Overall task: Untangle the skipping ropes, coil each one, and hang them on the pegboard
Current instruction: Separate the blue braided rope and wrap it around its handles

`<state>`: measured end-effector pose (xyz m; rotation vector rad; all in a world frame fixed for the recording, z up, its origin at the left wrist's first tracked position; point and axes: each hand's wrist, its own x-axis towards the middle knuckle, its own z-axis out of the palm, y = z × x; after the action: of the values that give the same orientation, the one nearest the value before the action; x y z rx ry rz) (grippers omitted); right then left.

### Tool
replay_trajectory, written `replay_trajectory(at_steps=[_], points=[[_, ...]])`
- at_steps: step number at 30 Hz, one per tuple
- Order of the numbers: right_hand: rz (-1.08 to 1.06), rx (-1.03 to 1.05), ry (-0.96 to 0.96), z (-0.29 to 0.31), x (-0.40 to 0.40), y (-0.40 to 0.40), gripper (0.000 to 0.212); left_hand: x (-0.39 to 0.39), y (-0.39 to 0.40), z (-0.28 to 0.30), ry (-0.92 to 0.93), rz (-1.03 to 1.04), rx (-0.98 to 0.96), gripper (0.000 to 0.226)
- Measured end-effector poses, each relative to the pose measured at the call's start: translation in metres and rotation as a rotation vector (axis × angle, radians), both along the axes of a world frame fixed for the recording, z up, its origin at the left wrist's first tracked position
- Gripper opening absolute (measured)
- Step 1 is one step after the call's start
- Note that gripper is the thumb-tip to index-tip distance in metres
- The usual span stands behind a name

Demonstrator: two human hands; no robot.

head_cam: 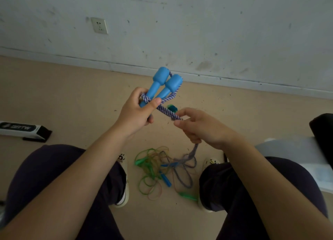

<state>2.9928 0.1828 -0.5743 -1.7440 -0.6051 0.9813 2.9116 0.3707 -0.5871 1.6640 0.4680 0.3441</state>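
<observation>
Left grip [137, 111]: I clench both handles [162, 84].
Right grip [196, 126]: I pinch the rope [166, 110].
Risk: its tail, at 6 o'clock, meets the floor pile [155, 169]; pulling may drag and tighten that.

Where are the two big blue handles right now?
In the head view, the blue handles are up in the middle, side by side in the left hand, with the striped rope running to the right hand.

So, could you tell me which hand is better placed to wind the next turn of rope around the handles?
The right hand. It already pinches the purple-and-white rope just beside the blue handles, while the left hand grips both handles together and pins the wraps.
</observation>
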Motion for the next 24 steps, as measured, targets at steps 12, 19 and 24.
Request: replay_trajectory(at_steps=[12,19,24], points=[[-0.008,0.102,0.046,0.009,0.001,-0.002,0.037,0.002,0.002,-0.004,-0.098,0.152,0.167,0.021],[-0.128,0.255,-0.005,0.017,0.007,-0.015,0.018,-0.002,0.008,0.0,0.181,-0.26,0.184,0.017],[-0.16,0.103,-0.435,0.011,0.008,-0.012,0.013,-0.004,0.003,0.002,0.377,-0.566,0.207,0.016]])
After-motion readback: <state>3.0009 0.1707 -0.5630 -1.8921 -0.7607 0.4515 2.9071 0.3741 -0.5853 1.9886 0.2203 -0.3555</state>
